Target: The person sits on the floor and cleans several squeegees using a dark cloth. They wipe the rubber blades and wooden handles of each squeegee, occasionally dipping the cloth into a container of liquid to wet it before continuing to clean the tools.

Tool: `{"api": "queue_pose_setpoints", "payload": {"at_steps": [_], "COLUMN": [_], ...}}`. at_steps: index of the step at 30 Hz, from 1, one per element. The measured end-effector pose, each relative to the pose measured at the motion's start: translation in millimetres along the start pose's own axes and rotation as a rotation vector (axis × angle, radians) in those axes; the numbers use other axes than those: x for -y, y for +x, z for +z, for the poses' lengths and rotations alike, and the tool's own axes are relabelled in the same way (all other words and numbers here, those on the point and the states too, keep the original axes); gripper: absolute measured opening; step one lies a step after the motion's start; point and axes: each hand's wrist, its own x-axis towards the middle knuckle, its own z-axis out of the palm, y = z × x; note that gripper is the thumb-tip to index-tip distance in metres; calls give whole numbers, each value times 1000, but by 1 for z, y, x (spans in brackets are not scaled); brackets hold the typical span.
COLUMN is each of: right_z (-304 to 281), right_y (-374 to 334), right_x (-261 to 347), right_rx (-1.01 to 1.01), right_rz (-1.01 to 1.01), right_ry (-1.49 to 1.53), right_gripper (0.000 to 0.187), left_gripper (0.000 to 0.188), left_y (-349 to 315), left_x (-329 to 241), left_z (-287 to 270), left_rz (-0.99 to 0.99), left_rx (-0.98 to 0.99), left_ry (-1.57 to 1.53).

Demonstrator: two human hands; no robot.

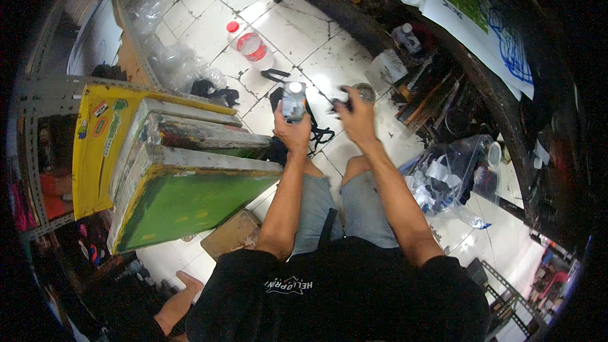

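My left hand (293, 132) is wrapped round a smartphone (294, 105), held upright above my knees with its lit screen facing me. A bright round glare shows near the phone's top. To its right, my right hand (358, 117) is raised with curled fingers, somewhat smeared by motion. Something small and dark (342, 105) shows at those fingertips; its kind is too blurred to tell. Just beyond that hand, a round, clear-looking container (365, 92) is partly covered by it. Black straps (322, 134) lie on the floor below and between my hands.
Green-faced framed panels (190, 199) and a yellow board (95, 145) stand close at my left. A clear bottle with a red cap (252, 47) lies ahead on the tiles. A stuffed plastic bag (443, 174) sits at my right, below a cluttered shelf. Someone's bare foot (189, 280) shows lower left.
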Motion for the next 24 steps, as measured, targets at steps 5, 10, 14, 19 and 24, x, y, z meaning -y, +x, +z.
{"api": "queue_pose_setpoints", "payload": {"at_steps": [5, 10, 14, 19, 24], "right_z": [32, -5, -22, 33, 39], "right_y": [30, 32, 18, -19, -36], "right_x": [25, 13, -16, -165, -187], "right_rx": [82, 122, 218, 362, 414], "right_rz": [-99, -398, -123, 55, 200], "right_ry": [-367, -188, -292, -424, -440], "right_gripper": [37, 35, 31, 37, 45], "left_gripper": [62, 57, 55, 56, 53], "left_y": [-22, -3, 5, 18, 27], "left_x": [-22, 4, 7, -14, -18], "left_z": [8, 3, -12, -25, -29], "left_rz": [187, 112, 87, 121, 260], "left_rx": [133, 185, 192, 281, 355], "left_ry": [-8, 8, -31, -33, -4]}}
